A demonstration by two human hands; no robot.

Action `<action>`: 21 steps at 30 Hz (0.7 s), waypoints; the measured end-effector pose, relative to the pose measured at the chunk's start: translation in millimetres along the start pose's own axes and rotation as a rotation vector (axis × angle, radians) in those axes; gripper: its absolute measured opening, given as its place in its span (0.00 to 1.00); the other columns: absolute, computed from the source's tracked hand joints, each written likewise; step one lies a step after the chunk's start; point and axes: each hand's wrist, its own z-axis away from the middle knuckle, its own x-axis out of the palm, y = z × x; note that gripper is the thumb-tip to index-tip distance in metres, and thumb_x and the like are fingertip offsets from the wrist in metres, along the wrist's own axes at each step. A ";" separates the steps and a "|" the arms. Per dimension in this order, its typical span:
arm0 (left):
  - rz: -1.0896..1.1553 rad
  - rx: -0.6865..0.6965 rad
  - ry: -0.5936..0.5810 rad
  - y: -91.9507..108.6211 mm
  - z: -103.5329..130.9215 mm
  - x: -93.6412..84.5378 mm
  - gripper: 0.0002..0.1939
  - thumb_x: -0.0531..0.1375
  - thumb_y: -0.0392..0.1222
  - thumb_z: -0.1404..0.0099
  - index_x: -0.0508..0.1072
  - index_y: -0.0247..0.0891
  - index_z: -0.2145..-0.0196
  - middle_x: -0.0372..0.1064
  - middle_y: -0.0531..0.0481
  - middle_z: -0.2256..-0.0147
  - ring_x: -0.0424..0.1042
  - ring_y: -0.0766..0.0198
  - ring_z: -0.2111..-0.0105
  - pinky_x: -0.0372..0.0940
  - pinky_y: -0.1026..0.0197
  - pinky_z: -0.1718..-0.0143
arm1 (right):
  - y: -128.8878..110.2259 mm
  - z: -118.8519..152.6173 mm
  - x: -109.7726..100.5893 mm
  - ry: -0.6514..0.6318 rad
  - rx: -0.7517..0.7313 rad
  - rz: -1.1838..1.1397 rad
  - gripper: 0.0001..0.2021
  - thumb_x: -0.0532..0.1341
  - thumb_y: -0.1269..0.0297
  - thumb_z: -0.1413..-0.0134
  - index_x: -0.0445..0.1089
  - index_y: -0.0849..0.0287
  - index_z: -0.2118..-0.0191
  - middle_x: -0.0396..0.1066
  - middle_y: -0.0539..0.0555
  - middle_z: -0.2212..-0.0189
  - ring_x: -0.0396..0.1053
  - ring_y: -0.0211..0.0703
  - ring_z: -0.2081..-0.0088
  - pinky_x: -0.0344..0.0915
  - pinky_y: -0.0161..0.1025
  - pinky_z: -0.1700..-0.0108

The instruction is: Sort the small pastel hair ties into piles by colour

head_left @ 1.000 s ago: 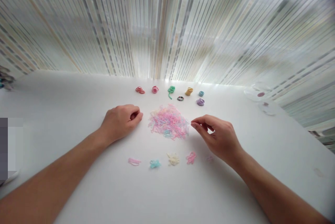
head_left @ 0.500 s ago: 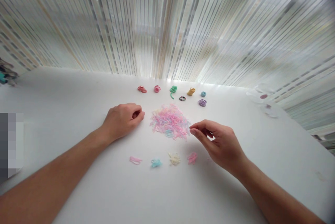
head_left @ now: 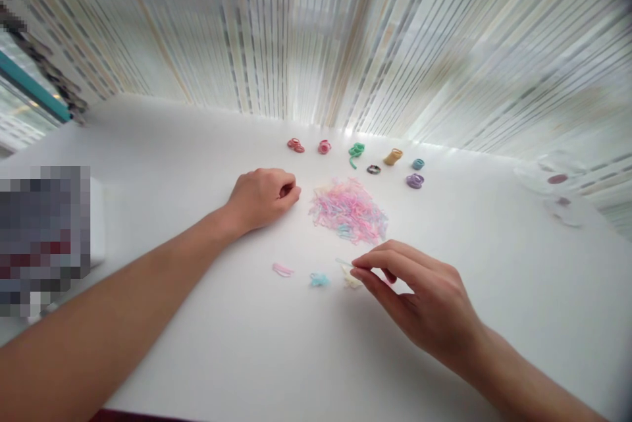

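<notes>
My right hand (head_left: 415, 290) pinches a thin pale bluish band (head_left: 344, 262) between thumb and fingertips, above the small cream pile (head_left: 351, 278). Part of a pink pile (head_left: 388, 282) shows behind its fingers. To the left lie a small light-blue pile (head_left: 319, 279) and a few pink bands (head_left: 283, 270). Resting on the table with fingers curled, my left hand (head_left: 266, 197) is beside the large mixed pastel pile (head_left: 349, 210); whether it holds anything is hidden.
Along the back of the white table (head_left: 197, 343) are red (head_left: 295, 145), pink (head_left: 324, 147), green (head_left: 356, 151), yellow (head_left: 394, 157), blue (head_left: 418, 164) and purple (head_left: 415, 180) coils, plus a dark ring (head_left: 374, 170). Clear round items (head_left: 557, 178) lie right; a pixelated object stands left.
My right hand has moved from the edge of the mixed pile toward me, over the cream pile, with a pale band now visible in its pinch. The camera view has shifted left.
</notes>
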 end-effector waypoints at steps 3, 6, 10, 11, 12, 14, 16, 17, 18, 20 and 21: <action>0.000 0.001 0.000 1.1 0.4 -0.7 0.17 0.53 0.50 0.32 0.63 0.39 0.76 0.72 0.50 0.71 0.64 0.61 0.71 0.48 0.56 0.69 | -4.7 -1.1 6.9 -0.022 -0.035 0.009 0.03 0.63 0.75 0.32 0.73 0.61 0.59 0.75 0.52 0.69 0.72 0.38 0.68 0.67 0.35 0.65; 0.006 0.002 0.007 2.0 0.9 -1.0 0.17 0.53 0.50 0.32 0.65 0.40 0.75 0.73 0.49 0.70 0.65 0.61 0.70 0.48 0.56 0.69 | -9.3 -1.2 14.6 -0.064 -0.077 0.037 0.04 0.62 0.75 0.32 0.73 0.62 0.59 0.75 0.54 0.70 0.71 0.41 0.69 0.66 0.38 0.65; 0.010 0.010 0.006 2.6 1.2 -1.1 0.17 0.53 0.50 0.31 0.67 0.39 0.75 0.74 0.47 0.70 0.66 0.60 0.70 0.48 0.55 0.70 | -13.7 -0.7 22.6 -0.119 -0.131 0.124 0.06 0.61 0.75 0.31 0.74 0.63 0.61 0.74 0.55 0.72 0.68 0.42 0.70 0.64 0.40 0.67; 0.010 0.011 0.005 2.6 1.2 -1.0 0.18 0.53 0.50 0.31 0.68 0.39 0.75 0.74 0.47 0.70 0.67 0.60 0.70 0.48 0.55 0.70 | -14.3 -0.5 23.7 -0.125 -0.143 0.147 0.07 0.60 0.74 0.30 0.74 0.63 0.61 0.73 0.55 0.72 0.68 0.43 0.71 0.64 0.40 0.67; 0.010 0.011 0.006 2.6 1.2 -0.9 0.18 0.53 0.50 0.31 0.68 0.39 0.75 0.74 0.47 0.70 0.67 0.60 0.70 0.48 0.55 0.70 | -14.7 -0.3 24.5 -0.128 -0.151 0.166 0.07 0.60 0.74 0.30 0.74 0.63 0.62 0.73 0.54 0.72 0.67 0.43 0.71 0.63 0.40 0.68; 0.006 0.009 0.011 2.5 1.0 -0.5 0.17 0.53 0.50 0.31 0.69 0.39 0.75 0.75 0.47 0.69 0.67 0.60 0.69 0.49 0.56 0.70 | -15.0 0.3 25.3 -0.130 -0.160 0.193 0.09 0.59 0.74 0.29 0.74 0.63 0.63 0.72 0.54 0.73 0.66 0.43 0.71 0.62 0.40 0.68; -0.003 0.010 0.013 2.4 0.9 -0.2 0.17 0.54 0.50 0.31 0.70 0.39 0.74 0.75 0.47 0.69 0.68 0.59 0.69 0.49 0.55 0.70 | -14.9 0.8 26.0 -0.126 -0.165 0.213 0.11 0.58 0.74 0.29 0.75 0.63 0.64 0.72 0.54 0.74 0.65 0.43 0.72 0.61 0.40 0.69; -0.009 0.010 0.013 2.4 0.8 -0.1 0.17 0.54 0.49 0.31 0.71 0.40 0.74 0.75 0.47 0.69 0.68 0.59 0.69 0.50 0.55 0.69 | -14.9 1.0 26.4 -0.128 -0.169 0.219 0.11 0.58 0.74 0.29 0.75 0.63 0.65 0.71 0.54 0.74 0.64 0.43 0.72 0.60 0.41 0.69; -0.015 0.011 0.012 2.4 0.7 0.0 0.17 0.54 0.49 0.31 0.71 0.40 0.74 0.75 0.47 0.69 0.69 0.59 0.68 0.50 0.55 0.69 | -14.8 1.1 27.0 -0.130 -0.172 0.222 0.11 0.59 0.74 0.29 0.75 0.63 0.65 0.71 0.54 0.74 0.64 0.43 0.72 0.60 0.41 0.69; -0.022 0.014 0.009 2.4 0.7 -0.1 0.17 0.54 0.50 0.31 0.72 0.40 0.74 0.76 0.47 0.69 0.69 0.58 0.68 0.50 0.55 0.69 | -14.9 1.1 28.5 -0.137 -0.177 0.226 0.11 0.59 0.74 0.29 0.76 0.64 0.65 0.71 0.54 0.74 0.64 0.43 0.71 0.60 0.41 0.69; -0.023 0.016 0.009 2.5 0.7 -0.1 0.17 0.54 0.50 0.31 0.72 0.40 0.74 0.76 0.47 0.68 0.69 0.58 0.68 0.50 0.55 0.69 | -15.1 0.9 29.3 -0.143 -0.178 0.228 0.11 0.59 0.74 0.29 0.76 0.64 0.65 0.71 0.54 0.74 0.64 0.44 0.71 0.59 0.42 0.69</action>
